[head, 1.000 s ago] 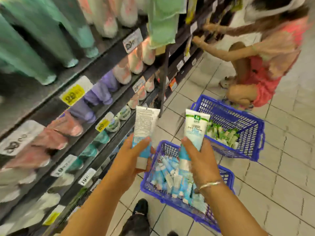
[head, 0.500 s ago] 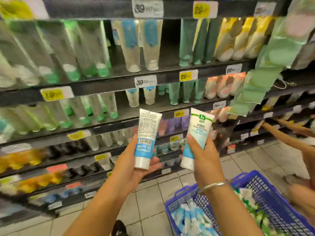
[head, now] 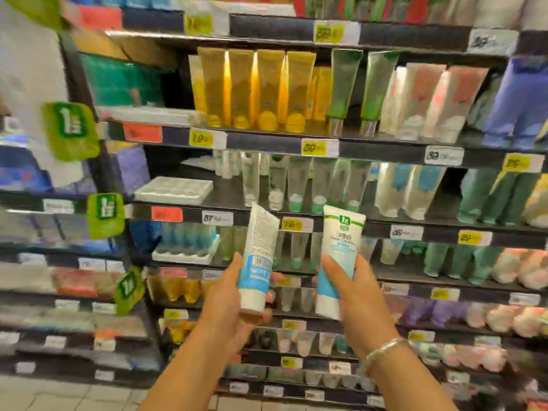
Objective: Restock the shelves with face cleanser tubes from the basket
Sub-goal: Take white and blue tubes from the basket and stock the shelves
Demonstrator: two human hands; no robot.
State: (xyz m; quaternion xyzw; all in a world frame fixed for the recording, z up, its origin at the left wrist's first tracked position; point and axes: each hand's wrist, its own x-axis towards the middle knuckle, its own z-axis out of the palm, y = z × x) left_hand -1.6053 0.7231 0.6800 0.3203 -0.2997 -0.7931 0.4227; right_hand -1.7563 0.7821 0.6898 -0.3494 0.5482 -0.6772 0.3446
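Store shelving [head: 382, 157] is filling the view, its tiers carrying blurred tubes with price tags along the front edges. In front of its middle tiers, the left hand [head: 228, 295] is gripping a white-and-blue face cleanser tube [head: 257, 264], back label showing, cap down and top tilted right. The right hand [head: 353, 295] is curling round a second cleanser tube [head: 338, 256], upright with front label showing; a silver bracelet [head: 382, 350] is sitting on that wrist.

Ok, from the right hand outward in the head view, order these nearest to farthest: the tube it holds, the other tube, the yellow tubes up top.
1. Front-label tube, gripped in the right hand.
2. Back-label tube, just left, in the left hand.
3. Yellow tubes, high on the upper shelf.
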